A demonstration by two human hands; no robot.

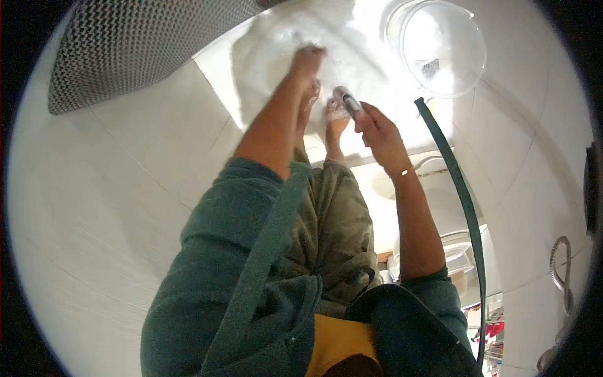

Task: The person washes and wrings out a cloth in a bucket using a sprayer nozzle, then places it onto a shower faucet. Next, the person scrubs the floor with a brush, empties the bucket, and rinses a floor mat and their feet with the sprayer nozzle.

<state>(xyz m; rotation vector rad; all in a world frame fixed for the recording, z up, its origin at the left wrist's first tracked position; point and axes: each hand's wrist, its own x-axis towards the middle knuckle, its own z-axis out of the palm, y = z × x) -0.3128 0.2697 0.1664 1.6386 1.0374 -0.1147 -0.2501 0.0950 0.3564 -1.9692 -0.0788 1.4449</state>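
My right hand [381,133] is wrapped around a chrome handheld shower head [347,100], which points down toward the wet floor. My left hand [308,61] reaches low in front of my feet [337,119], over the white floor [260,56] with water and suds on it. Its fingers look curled in, slightly blurred, and anything inside them is hidden. Suds lie on the foot nearest the shower head. A dark green strap [461,185] hangs down to the right of my right arm.
At the upper right stands a clear plastic bucket [480,60]. A grey textured mat [141,53] hangs at the upper left. A white toilet [433,195] is behind my right forearm. A metal hose [554,261] hangs on the right wall.
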